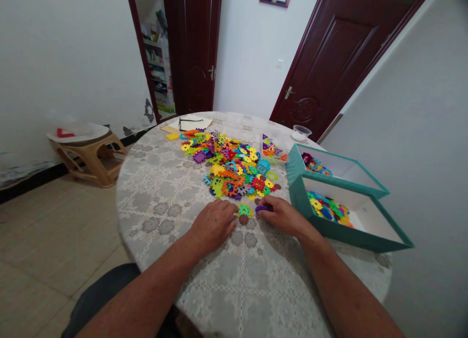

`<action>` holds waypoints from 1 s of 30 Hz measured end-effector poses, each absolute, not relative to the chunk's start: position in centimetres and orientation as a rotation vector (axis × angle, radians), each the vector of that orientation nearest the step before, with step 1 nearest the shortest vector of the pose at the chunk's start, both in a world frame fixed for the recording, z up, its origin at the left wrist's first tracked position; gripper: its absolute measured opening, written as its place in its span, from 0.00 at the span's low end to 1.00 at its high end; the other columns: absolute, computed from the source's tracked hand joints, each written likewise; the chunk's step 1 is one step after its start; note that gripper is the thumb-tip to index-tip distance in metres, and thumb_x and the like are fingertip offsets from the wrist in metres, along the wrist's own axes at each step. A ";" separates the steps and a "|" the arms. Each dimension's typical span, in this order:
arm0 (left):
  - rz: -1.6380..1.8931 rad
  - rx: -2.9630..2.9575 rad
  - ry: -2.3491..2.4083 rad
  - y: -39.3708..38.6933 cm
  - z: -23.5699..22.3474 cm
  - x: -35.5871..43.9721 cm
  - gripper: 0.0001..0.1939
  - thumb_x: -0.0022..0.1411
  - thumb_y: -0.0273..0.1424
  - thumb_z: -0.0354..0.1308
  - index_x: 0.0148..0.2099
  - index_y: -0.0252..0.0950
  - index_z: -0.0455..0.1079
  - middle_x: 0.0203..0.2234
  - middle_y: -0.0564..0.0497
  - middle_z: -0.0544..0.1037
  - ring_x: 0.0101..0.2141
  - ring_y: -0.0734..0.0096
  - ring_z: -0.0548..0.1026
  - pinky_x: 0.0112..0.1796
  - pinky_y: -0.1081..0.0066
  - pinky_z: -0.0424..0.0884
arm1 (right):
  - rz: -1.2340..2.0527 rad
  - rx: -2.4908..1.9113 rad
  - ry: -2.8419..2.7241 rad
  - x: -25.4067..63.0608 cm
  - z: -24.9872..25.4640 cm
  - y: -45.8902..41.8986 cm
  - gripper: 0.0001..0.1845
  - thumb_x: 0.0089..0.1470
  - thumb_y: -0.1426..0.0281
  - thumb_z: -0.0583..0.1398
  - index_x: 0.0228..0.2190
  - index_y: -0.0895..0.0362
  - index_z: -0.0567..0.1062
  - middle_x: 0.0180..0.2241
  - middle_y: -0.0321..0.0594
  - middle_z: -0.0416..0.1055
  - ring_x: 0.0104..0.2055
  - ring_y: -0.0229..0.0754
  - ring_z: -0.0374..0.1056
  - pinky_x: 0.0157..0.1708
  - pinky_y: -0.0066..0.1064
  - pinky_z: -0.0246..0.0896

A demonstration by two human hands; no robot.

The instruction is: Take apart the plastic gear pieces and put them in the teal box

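My left hand [214, 222] lies palm down on the lace tablecloth [164, 201], fingers flat and close together, its fingertips beside a small green and yellow plastic piece [244, 210]. My right hand [280, 213] rests to the right of that piece, with its fingers pinched on a purple plastic piece [261, 208]. Just beyond both hands spreads a big pile of colourful interlocking plastic pieces [230, 165].
Two teal boxes [303, 201] [292, 163] with coloured pieces inside stand at the right. A clear tub of pieces [272, 150] and a small clear bowl [302, 131] sit further back. Paper and black glasses [192, 123] lie at the far edge. A low stool [91, 150] stands left of the table.
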State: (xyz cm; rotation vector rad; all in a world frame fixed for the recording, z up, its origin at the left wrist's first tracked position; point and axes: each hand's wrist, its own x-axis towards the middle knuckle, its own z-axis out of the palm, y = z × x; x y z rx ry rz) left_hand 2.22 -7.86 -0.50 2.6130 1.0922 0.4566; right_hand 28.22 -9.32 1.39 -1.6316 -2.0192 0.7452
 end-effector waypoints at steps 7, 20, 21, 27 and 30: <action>0.508 2.562 1.140 -7.1 -0.8 3.3 0.18 0.67 0.31 0.59 0.58 0.38 0.70 0.51 0.42 0.75 0.53 0.55 0.71 0.55 0.57 0.67 | 0.706 -1.514 -2.156 24.7 1.4 -10.4 0.09 0.55 0.73 0.62 0.39 0.53 0.79 0.35 0.37 0.77 0.38 0.42 0.69 0.39 0.31 0.62; 0.478 2.614 1.182 -6.9 -1.4 3.6 0.12 0.67 0.34 0.60 0.52 0.37 0.73 0.48 0.42 0.74 0.50 0.53 0.70 0.51 0.56 0.68 | 0.759 -1.588 -2.000 26.1 0.5 -9.3 0.11 0.57 0.70 0.62 0.42 0.54 0.78 0.36 0.36 0.78 0.38 0.43 0.71 0.39 0.33 0.63; 0.480 2.617 1.179 -7.0 -1.3 3.6 0.12 0.68 0.34 0.60 0.51 0.37 0.73 0.48 0.42 0.74 0.50 0.53 0.70 0.51 0.56 0.68 | 0.765 -1.580 -2.017 26.2 0.5 -9.3 0.13 0.57 0.70 0.62 0.44 0.54 0.79 0.38 0.37 0.79 0.40 0.44 0.72 0.42 0.33 0.63; 0.466 2.588 1.148 -6.9 -1.0 3.5 0.11 0.67 0.33 0.61 0.51 0.37 0.74 0.47 0.43 0.76 0.50 0.54 0.71 0.51 0.57 0.67 | 0.694 -1.590 -2.076 25.6 0.4 -9.4 0.11 0.56 0.72 0.62 0.42 0.55 0.77 0.38 0.37 0.77 0.41 0.43 0.71 0.42 0.32 0.60; 0.477 2.573 1.141 -6.9 -0.9 3.5 0.11 0.66 0.33 0.63 0.50 0.38 0.74 0.47 0.44 0.76 0.50 0.55 0.71 0.51 0.58 0.67 | 0.724 -1.618 -2.038 25.6 0.3 -9.4 0.07 0.53 0.71 0.63 0.37 0.55 0.73 0.33 0.33 0.74 0.36 0.41 0.67 0.35 0.29 0.56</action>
